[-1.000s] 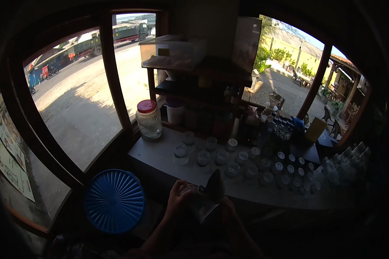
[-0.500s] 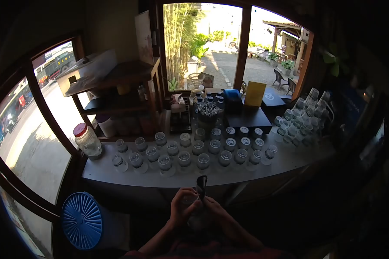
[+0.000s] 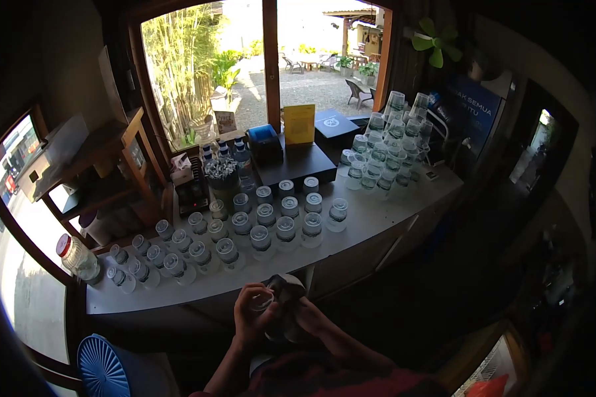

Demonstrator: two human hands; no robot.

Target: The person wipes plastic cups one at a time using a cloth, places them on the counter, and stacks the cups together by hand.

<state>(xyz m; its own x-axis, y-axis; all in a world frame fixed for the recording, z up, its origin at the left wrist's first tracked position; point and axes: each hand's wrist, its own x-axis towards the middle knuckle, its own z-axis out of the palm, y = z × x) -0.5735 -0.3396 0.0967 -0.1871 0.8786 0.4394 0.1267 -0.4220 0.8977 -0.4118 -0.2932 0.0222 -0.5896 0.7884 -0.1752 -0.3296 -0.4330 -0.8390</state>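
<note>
My left hand (image 3: 249,312) is wrapped around a clear drinking glass (image 3: 263,302), held low in front of the counter. A dark grey cloth (image 3: 286,288) is bunched against the glass, and my right hand (image 3: 306,316) grips it. Part of the cloth hangs down between my hands; the right fingers are mostly hidden behind it. Just beyond, rows of upside-down glasses (image 3: 259,238) stand on the pale counter (image 3: 351,235).
Stacked glasses (image 3: 384,149) rise at the counter's right end. A black box (image 3: 295,162) and a pot of metal cutlery (image 3: 223,171) stand behind the rows. At left are a red-lidded jar (image 3: 79,258) and a blue-lidded bin (image 3: 102,367).
The view has swung right, bringing more of the stacked glasses and right wall into sight. The cloth now spreads wider above my hands, which stay close together around the glass.
</note>
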